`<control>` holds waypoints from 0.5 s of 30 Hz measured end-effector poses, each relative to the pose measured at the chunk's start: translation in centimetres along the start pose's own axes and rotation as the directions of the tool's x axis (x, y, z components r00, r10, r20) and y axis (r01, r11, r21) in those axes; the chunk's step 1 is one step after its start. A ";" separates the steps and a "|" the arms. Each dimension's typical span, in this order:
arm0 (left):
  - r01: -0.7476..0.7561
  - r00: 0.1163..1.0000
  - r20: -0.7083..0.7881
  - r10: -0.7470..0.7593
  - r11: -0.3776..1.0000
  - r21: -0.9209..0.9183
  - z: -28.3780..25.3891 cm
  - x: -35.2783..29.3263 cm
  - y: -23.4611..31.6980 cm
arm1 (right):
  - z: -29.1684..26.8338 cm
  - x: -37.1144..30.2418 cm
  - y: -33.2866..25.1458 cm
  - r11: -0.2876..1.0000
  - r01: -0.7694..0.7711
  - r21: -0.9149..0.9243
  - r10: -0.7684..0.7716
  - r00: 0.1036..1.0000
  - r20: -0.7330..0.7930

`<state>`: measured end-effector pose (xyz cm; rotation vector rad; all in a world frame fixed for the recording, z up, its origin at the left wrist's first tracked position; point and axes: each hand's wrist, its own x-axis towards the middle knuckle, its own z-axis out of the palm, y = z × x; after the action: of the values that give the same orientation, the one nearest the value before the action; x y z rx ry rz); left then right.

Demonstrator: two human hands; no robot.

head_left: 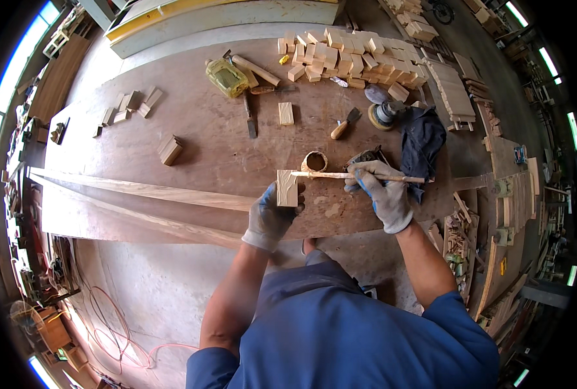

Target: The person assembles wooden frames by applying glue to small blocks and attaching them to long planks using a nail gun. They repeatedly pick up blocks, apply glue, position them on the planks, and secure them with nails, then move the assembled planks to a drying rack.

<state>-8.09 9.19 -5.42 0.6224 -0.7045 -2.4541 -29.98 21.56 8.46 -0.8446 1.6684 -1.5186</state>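
Note:
My gloved left hand [267,222] grips a small pale wooden block [287,192] at the table's near edge, its face turned up and streaked with what looks like glue. Between the fingers of my gloved right hand [386,198] lies a long thin wooden stick [332,175], pointing left, its end at the block's upper right edge. The stick passes just in front of a small round pot [306,164] with a crusted rim and brownish contents. Beside my right hand is a dark tool [368,155], partly hidden by the glove.
Many cut blocks [347,61] are heaped at the back. A bottle of yellowish liquid [227,79], a hammer [256,70], a chisel [249,117], a scraper [345,124], a sander [384,115] and a dark cloth [423,139] lie around. Long wooden strips [146,189] extend left of my left hand.

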 end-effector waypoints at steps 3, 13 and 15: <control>0.098 0.995 0.044 -0.088 0.930 -0.355 -0.9 0.5 -0.2 | -0.5 -0.2 0.4 0.983 0.103 -0.151 -0.079 0.985 0.156; -0.271 0.955 0.043 0.294 0.802 0.533 -0.5 0.4 -0.1 | 0.1 -2.2 -2.2 0.863 0.406 -0.301 -0.284 0.882 0.376; -0.227 0.973 0.025 0.231 0.921 0.318 -0.7 0.5 0.0 | -0.4 -1.7 -2.5 0.880 0.354 -0.316 -0.246 0.910 0.334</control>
<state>-8.09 8.61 -6.09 0.6334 -1.1177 -2.1357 -29.46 22.95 11.08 -1.5184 1.6822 -1.2099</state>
